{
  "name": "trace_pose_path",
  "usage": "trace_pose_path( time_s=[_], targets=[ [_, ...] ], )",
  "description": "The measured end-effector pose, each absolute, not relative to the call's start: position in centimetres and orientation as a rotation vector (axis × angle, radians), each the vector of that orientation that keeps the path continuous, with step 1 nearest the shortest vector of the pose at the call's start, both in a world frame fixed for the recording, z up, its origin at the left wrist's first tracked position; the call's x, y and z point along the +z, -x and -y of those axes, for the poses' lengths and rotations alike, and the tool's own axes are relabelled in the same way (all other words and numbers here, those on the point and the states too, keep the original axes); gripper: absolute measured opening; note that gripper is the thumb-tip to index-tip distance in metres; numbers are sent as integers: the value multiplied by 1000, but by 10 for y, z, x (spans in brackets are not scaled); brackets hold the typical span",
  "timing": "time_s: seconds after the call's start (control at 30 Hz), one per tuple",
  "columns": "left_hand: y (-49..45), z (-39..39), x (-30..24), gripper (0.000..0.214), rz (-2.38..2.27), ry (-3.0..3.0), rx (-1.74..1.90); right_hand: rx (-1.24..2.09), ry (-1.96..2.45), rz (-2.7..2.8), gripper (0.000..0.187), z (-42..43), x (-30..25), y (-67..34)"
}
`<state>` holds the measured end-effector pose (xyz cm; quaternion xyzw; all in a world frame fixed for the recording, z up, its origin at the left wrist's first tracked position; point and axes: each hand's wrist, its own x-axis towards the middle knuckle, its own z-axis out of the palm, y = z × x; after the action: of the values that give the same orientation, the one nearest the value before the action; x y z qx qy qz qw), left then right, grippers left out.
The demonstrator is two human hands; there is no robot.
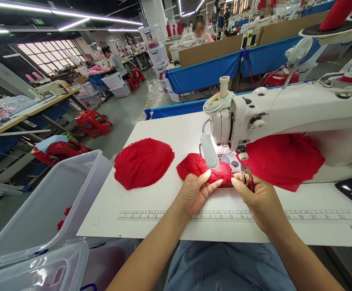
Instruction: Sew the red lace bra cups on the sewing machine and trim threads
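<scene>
My left hand [194, 195] pinches the near edge of a red lace-trimmed fabric piece [191, 165], its thumb on top. That piece lies under the small lamp beside the needle area of the white sewing machine [297, 109]. Scissors [250, 178] are held in my right hand [262, 200], blades pointing up and away from me. The right thumb and forefinger also meet at the fabric's right corner. Another red fabric piece [145, 163] lies flat on the left of the white table [151, 220], and more red fabric [285, 159] is spread under the machine arm.
A printed ruler [176, 216] runs along the table's front. At the left edge stands a clear plastic bin [42, 194] with red scraps inside. A red stool [93, 122] is beyond it. Blue cloth panels [203, 76] and people at other machines are behind.
</scene>
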<state>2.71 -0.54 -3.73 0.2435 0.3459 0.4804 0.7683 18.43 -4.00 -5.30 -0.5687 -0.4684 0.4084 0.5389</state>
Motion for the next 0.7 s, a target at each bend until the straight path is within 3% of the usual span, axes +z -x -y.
trace_pose_path(
  time_s=[0.5, 0.7],
  targets=[
    [-30, 4, -39, 22, -821, -506, 1044, 902, 1381, 1192, 23, 43, -54, -181],
    [-30, 4, -38, 16, -795, -472, 1048, 715, 1403, 1383, 34, 49, -58, -198]
  ],
)
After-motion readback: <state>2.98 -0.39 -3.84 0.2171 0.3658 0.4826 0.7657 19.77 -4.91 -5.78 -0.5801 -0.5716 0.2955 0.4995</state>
